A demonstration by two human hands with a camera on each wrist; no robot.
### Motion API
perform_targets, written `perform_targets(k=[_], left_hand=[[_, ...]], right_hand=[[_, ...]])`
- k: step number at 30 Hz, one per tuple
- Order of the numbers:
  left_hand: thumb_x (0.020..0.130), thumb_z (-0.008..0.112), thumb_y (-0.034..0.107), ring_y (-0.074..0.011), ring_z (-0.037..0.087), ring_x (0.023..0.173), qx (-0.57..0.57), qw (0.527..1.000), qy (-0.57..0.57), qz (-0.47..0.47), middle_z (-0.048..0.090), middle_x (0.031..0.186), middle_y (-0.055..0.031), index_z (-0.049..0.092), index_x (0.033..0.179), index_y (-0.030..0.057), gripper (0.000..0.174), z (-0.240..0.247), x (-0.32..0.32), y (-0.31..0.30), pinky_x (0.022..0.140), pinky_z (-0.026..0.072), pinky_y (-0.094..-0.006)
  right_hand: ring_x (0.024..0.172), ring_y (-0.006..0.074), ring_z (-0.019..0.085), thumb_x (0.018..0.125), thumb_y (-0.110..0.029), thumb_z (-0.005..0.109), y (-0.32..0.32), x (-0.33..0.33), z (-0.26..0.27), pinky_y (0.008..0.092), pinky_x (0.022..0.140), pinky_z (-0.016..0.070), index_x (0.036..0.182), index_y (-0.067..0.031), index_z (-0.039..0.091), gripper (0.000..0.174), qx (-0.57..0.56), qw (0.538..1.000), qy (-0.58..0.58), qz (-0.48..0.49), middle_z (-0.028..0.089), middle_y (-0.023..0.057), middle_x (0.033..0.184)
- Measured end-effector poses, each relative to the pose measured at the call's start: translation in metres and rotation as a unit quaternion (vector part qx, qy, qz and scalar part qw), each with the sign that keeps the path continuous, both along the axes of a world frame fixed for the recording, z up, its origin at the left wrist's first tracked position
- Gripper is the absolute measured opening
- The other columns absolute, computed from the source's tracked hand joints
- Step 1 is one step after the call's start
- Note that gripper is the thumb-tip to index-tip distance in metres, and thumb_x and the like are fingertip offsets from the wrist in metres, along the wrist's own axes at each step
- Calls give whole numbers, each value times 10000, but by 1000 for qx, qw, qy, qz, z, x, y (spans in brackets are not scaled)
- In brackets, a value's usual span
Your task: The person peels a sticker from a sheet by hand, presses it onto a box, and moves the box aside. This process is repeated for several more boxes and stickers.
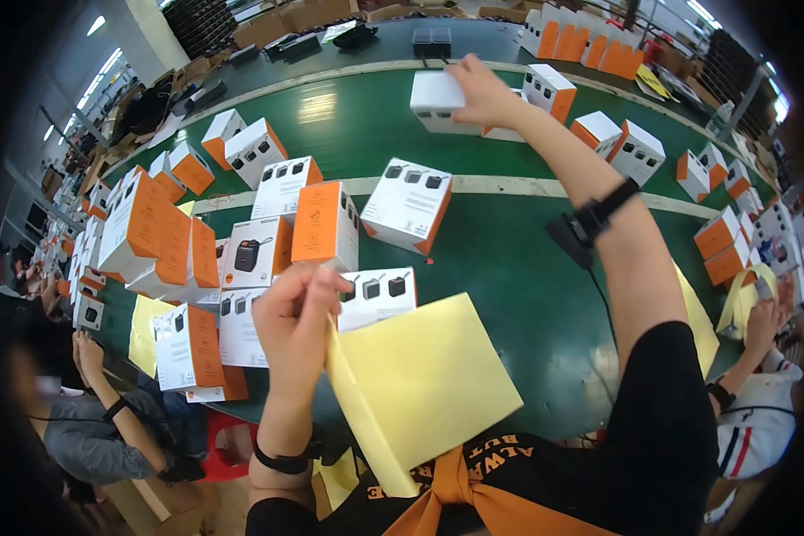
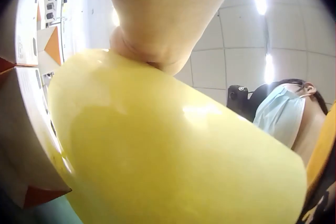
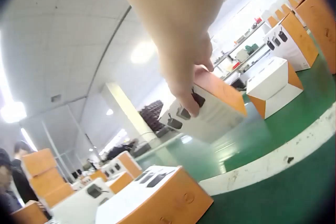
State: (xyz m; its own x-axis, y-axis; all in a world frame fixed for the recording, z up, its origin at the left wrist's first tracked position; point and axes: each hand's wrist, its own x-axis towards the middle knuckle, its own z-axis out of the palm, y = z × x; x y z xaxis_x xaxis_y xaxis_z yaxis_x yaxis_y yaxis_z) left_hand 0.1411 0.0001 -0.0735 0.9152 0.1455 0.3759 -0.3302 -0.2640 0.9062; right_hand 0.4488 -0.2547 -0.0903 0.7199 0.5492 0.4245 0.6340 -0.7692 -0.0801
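Observation:
My left hand (image 1: 297, 326) pinches the folded edge of a yellow sheet (image 1: 433, 375) between thumb and fingers, low in front of my body; in the left wrist view the sheet (image 2: 173, 150) covers much of the picture. Across the table my right hand (image 1: 496, 96) grips a white and orange box (image 1: 439, 100) at its end. In the right wrist view that box (image 3: 210, 111) is tilted under the fingers of my right hand (image 3: 181, 50). Another box (image 1: 407, 204) with three pictured devices sits between my hands.
Several white and orange boxes (image 1: 326, 223) are stacked at the left beside my left hand. More boxes (image 1: 636, 152) stand at the right on the green table (image 1: 518, 259). People sit at both sides; one at the right (image 1: 759, 402) handles yellow material.

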Motion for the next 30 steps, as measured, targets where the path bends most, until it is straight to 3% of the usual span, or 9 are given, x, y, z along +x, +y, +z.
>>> perform_targets(k=[4,6,10,17,20,21,24,26,30], left_hand=[[942,514,105,-21,439,556,-41,998,35,-32,509,610,14,617,778,-29,235,1,-4,5,510,304,-169],[943,513,106,-25,438,536,-44,998,41,-28,509,598,16,614,768,-28,243,-3,-5,-1,495,302,-169],[922,539,79,-22,431,517,-77,991,23,-107,577,775,-31,613,876,-37,145,-3,-5,-24,465,296,-161],[864,643,185,-8,523,644,-26,965,-78,-248,493,1301,-133,423,1315,-17,541,5,-24,-73,535,368,-116],[883,617,158,9,488,615,-40,975,-87,-200,528,1261,-115,430,1297,-24,490,6,-37,-68,512,350,-124],[934,549,358,18,381,484,-23,982,-116,-145,588,1158,-155,467,1245,-70,535,2,-40,-65,434,255,-131],[967,507,174,-2,374,493,2,983,-168,-70,547,710,-17,594,919,-36,232,5,-46,-50,438,248,-146],[922,543,50,-25,450,592,-9,986,-146,-84,589,728,-26,631,869,-26,128,10,-55,-46,529,327,-163],[885,588,52,-40,527,660,48,989,-106,-92,618,787,-27,646,913,-12,91,19,-71,-55,556,359,-151]], right_hand=[[1062,276,511,659,-317,788,-37,-122,48,375,890,438,1307,-37,404,804,236,970,26,49,485,168,1157],[1076,175,488,653,-147,814,-46,-190,63,284,931,390,1351,-99,377,825,293,946,83,113,487,86,1147],[1060,178,504,632,-246,839,-56,-265,58,299,848,435,1295,-99,437,789,332,927,8,173,515,70,1144],[1103,224,508,618,-120,830,-75,-326,57,321,908,419,1288,-17,445,780,304,931,-15,202,554,143,1163],[1098,271,515,668,-122,780,-77,-346,52,349,900,428,1153,-2,594,534,286,936,-39,202,558,160,1196],[1067,218,513,707,-129,751,-82,-348,43,327,855,437,1119,-52,633,435,315,933,-4,173,558,113,1170],[875,125,587,793,-145,687,-78,-347,14,229,733,466,1047,-85,689,261,442,880,158,67,579,46,1103],[893,120,614,857,-141,608,-74,-329,-10,246,748,504,1096,-52,645,257,524,770,364,-27,643,74,1038],[897,136,645,873,-141,603,-65,-294,-56,283,774,537,1129,-55,631,271,524,693,493,-39,658,79,1035]])
